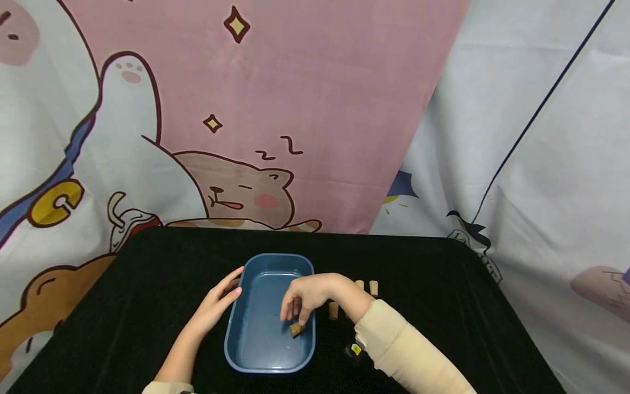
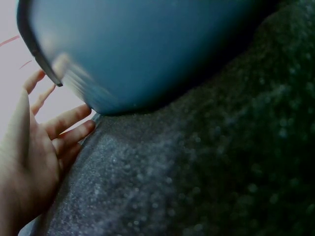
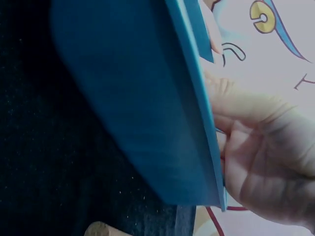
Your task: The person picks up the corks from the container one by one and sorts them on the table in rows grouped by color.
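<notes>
A blue rectangular tray (image 1: 269, 358) lies on the black cloth. My left hand (image 1: 216, 306) is at its left side, fingers extended and fingertips right at the wall; the left wrist view also has these fingers (image 2: 69, 120) beside the tray's outside. Over the tray's right half, my right hand (image 1: 307, 295) reaches down past the rim with thumb and fingers apart. Just beneath the thumb, a small tapered cork (image 1: 297, 329) lies tilted on the tray floor. From the right wrist, the tray wall (image 3: 147, 98) hides the fingertips and that cork.
Several more corks stand on the cloth right of the tray, including one cork (image 1: 374, 288) behind the right forearm and another cork (image 1: 333, 311) near the tray wall. A cartoon-printed curtain (image 1: 344, 109) hangs behind the black-covered table (image 1: 162, 262).
</notes>
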### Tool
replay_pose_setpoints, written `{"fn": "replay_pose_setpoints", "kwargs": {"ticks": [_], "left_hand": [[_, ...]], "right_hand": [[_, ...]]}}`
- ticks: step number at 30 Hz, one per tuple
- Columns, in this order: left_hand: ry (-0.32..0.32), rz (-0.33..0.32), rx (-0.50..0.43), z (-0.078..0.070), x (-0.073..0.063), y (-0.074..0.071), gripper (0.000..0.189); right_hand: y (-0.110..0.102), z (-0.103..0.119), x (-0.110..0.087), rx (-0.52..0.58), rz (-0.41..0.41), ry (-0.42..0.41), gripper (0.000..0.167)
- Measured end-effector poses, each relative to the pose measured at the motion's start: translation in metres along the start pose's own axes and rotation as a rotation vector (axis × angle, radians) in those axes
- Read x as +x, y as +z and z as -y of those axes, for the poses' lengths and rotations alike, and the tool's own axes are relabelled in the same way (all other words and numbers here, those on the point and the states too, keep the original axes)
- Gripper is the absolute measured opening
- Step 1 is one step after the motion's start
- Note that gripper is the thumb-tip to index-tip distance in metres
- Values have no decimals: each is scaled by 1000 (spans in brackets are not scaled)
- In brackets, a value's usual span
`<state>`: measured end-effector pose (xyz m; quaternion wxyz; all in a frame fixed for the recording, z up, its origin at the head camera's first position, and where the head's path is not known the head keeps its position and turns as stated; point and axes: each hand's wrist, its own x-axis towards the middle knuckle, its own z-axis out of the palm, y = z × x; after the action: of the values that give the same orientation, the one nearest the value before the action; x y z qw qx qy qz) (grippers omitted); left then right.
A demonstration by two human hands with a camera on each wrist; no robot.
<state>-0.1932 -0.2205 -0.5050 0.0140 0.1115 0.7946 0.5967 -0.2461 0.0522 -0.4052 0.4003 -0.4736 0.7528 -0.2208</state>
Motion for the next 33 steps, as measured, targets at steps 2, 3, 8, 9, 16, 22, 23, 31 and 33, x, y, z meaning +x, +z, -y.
{"fn": "replay_pose_setpoints", "kwargs": {"ticks": [2,3,8,9,16,22,23,31,33], "left_hand": [[0,-4,-2,0,0,0,50],[0,-6,0,0,0,-1,50],[-5,2,6,-1,-1,-1,51],[-8,2,6,-1,-1,-1,51],[-23,1,5,-2,0,-1,50],[-22,16,-8,-2,2,1,51],[-25,12,-6,-2,2,2,51],[-15,5,11,-1,2,1,50],[-8,5,9,-1,1,1,50]], "right_hand": [[0,2,4,-31,22,31,33],[0,3,6,-48,33,46,33],[1,6,15,-134,82,123,34],[1,7,16,-147,89,137,34],[10,8,21,-220,85,184,30],[18,8,21,-299,62,222,26],[17,8,21,-304,58,223,26],[15,8,19,-220,49,183,21],[15,7,19,-179,42,157,21]]}}
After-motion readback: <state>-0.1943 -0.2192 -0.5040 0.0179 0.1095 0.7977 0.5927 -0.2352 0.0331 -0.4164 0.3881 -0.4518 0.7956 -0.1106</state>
